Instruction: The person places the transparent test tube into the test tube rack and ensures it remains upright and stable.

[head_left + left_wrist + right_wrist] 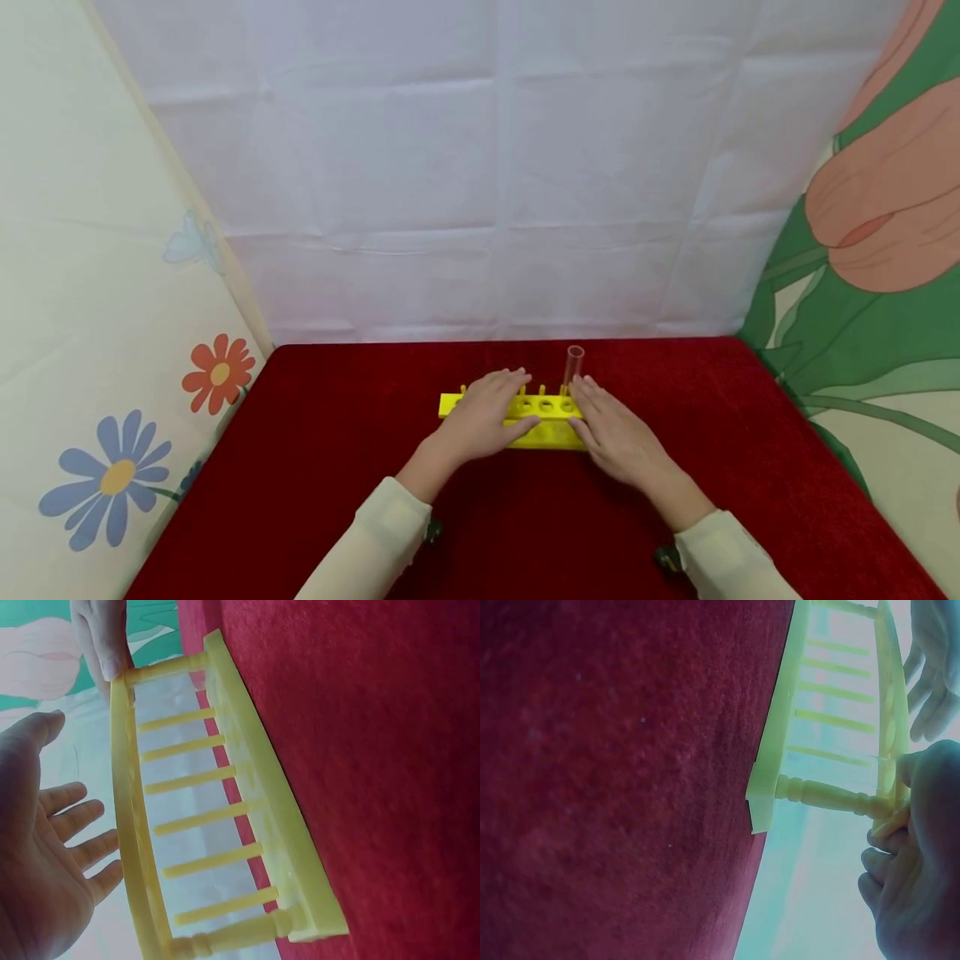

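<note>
A yellow test tube rack (551, 433) with a row of holes and upright pegs stands on the red cloth. My right hand (618, 437) is at its right end; in the right wrist view, the thumb and fingers of that hand (922, 847) pinch the end of the top bar. Over the left part of the rack is my left hand (480, 417), hiding some of the holes. From the left wrist, that hand (45, 847) shows spread fingers alongside the top bar, holding nothing. A clear test tube (574, 365) rises upright behind the rack's right end, its lower part hidden.
Red cloth (337, 467) covers the table. A creased white sheet (495, 167) hangs behind its far edge. Flower-patterned panels stand at the left (97, 292) and right (892, 333).
</note>
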### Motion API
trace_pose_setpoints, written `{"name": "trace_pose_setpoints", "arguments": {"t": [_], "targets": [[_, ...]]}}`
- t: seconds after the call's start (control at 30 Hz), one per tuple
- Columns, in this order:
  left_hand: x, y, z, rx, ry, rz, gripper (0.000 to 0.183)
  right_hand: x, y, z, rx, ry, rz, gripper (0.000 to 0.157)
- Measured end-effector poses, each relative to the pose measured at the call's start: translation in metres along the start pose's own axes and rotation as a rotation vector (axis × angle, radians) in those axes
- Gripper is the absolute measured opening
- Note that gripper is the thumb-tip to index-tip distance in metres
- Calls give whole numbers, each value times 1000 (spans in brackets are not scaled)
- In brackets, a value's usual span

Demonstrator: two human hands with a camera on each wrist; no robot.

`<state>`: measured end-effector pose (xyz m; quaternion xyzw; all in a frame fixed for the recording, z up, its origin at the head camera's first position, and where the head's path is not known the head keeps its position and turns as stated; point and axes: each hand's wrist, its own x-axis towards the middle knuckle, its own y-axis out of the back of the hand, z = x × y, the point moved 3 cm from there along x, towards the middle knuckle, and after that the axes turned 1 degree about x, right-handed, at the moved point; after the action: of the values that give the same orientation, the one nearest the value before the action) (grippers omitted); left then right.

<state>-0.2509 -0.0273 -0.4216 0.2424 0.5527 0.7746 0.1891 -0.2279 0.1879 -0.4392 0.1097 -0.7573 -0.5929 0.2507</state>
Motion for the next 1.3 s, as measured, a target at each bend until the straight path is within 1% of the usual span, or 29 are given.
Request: {"name": "trace_pose_setpoints", "arguments": {"t": [0.17,0.37,0.63,0.87,1.1,1.3], "targets": [[-4,4,-6,17,7,3,69,1,2,0,-7,-4,-12,55],[-6,3,-15,26,30,-8,70,2,2,3,-9,-1,-18,56],[-15,4,-21,13,65,-34,72,1,2,3,-13,-1,-24,56],[-20,6,-27,27,54,-29,74,0,4,2,-9,2,-25,57],[-28,13,-34,47,77,-27,75,-2,6,5,7,-36,-39,60],[-37,18,-41,33,104,-24,77,-6,12,12,20,-72,-44,63]]}}
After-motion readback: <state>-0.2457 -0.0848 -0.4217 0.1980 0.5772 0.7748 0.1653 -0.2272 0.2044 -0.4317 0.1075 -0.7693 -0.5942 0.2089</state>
